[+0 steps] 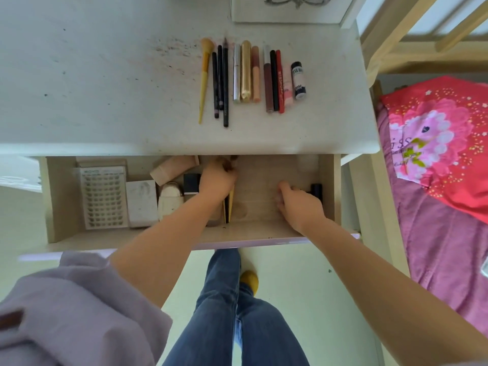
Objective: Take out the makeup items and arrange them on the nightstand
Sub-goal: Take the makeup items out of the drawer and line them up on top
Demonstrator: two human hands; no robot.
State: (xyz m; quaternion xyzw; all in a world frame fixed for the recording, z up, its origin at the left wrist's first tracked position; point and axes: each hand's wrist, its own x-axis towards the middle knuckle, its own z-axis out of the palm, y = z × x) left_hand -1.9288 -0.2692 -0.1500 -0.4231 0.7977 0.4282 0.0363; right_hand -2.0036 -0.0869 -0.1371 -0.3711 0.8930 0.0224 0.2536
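head view: white nightstand counter (105, 101), scuffed and speckled, carries a neat row of makeup items (253, 75): yellow tapered brush (204, 75), slim black pencils, gold tube (245, 71), red pencil, small white bottle (298, 80). open pale wood drawer (60, 194) below holds a lash tray (103, 198), white box (141, 203), beige tube and black case. left hand (217, 182) reaches deep in, fingers curled round brush handles (228, 208). right hand (298, 204) lies knuckles up on the drawer floor beside a black lipstick (317, 191); fingers tucked under, cannot tell their grip. pink quilted bed (435, 247) at right.
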